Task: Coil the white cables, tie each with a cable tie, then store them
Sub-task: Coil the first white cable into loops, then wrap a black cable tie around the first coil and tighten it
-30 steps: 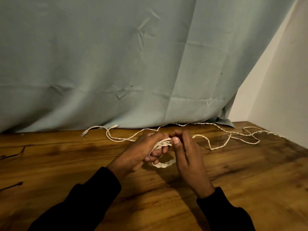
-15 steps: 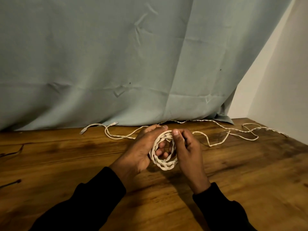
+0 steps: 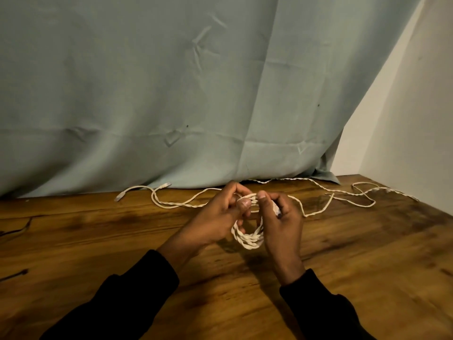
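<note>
Both hands meet above the middle of the wooden worktop (image 3: 98, 241), working one small coil (image 3: 247, 238) of twisted white cable (image 3: 181, 204). The left hand (image 3: 215, 222) is clenched around the left side of the coil, thumb pressed over the top strands, while the right hand (image 3: 282, 224) pinches the top of the coil between thumb and forefinger and cups its right side. The bottom of the coil hangs free between the palms, just above the worktop. Plenty of cable is not yet wound: one run trails left along the foot of the blue-grey curtain (image 3: 171, 94) to a pair of connector ends (image 3: 142, 192), and another snakes off to the right in loose loops (image 3: 362, 195) near the wall. I judge the coiling only partly done — no cable tie shows plainly, though thin dark strands lie at the worktop's left edge (image 3: 14, 274), too small to identify. To do this step well, the left hand should act as the fixed anchor, keeping every turn stacked under the thumb, while the right draws in slack and lays each new turn beside the last at the same loop size. The twisted pair will likely want to spring or kink, so letting it roll slightly between the fingers should help — and the far loops on the right may snag if pulled sharply.
</note>
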